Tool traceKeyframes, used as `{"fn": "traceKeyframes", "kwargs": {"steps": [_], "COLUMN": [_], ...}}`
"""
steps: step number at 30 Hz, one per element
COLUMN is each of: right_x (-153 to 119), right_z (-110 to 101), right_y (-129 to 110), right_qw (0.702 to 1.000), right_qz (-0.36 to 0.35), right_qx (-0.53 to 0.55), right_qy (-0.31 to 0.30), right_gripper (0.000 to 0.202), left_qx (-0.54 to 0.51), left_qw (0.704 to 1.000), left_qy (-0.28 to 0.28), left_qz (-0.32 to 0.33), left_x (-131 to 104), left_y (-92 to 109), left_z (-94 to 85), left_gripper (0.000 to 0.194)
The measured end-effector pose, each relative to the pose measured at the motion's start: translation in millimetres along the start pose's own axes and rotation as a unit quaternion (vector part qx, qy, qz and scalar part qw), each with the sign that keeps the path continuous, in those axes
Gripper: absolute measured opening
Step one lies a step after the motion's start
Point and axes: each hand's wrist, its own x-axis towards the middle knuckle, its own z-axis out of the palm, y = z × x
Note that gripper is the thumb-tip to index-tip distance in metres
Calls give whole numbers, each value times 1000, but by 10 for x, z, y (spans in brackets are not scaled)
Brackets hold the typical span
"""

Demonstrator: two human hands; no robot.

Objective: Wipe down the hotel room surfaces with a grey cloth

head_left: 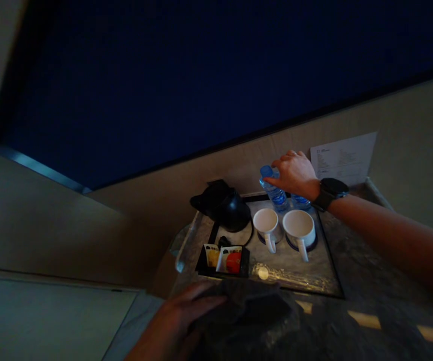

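My right hand, with a black watch on its wrist, has its thumb and fingers around the neck of a water bottle with a blue cap. The bottle stands at the back of a tray. A second water bottle is partly hidden beneath that hand. Two white mugs, the left mug and the right mug, stand just in front. At the bottom, my left hand grips a dark, soft, bag-like thing; its exact kind is too dim to tell.
A black kettle sits at the tray's left. In front of it, a small black box holds yellow and red sachets. A printed sheet leans on the wall at right. Above hangs a large dark blue panel.
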Motion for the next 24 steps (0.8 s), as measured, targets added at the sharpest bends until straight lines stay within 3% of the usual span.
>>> {"fn": "traceKeyframes", "kwargs": {"steps": [3,5,7,8,11,13,17,20,22,24], "right_x": [-27,-44,-58,-64,-77,-78,-63,-52,-58,-90], "right_z": [-8,0,16,25,54,73,104,111,99,61], "right_y": [-6,4,20,30,57,68,49,-4,-51,-103], "right_qw": [1000,1000,999,998,997,997,997,997,998,998], "right_qz": [3,-6,-29,-42,-62,-58,-35,-30,-25,-17], "right_qx": [0,-5,-6,-2,11,14,5,-8,-18,-26], "right_qy": [2,12,30,39,53,56,65,67,63,62], "right_gripper": [45,48,50,50,42,38,37,35,35,40], "left_qx": [-3,29,66,78,80,75,51,44,56,69], "left_qw": [996,990,984,979,962,956,938,898,869,859], "left_qy": [4,36,122,168,262,280,279,260,225,210], "left_qz": [-93,-134,-116,-91,-5,53,197,352,437,462], "left_x": [65,154,247,292,447,581,873,981,968,913], "left_y": [13,136,339,459,836,1082,1581,1948,2118,2167], "left_z": [932,1513,1895,1992,1996,1901,1805,1816,1833,1853], "left_gripper": [69,61,56,54,44,39,31,30,30,30]}}
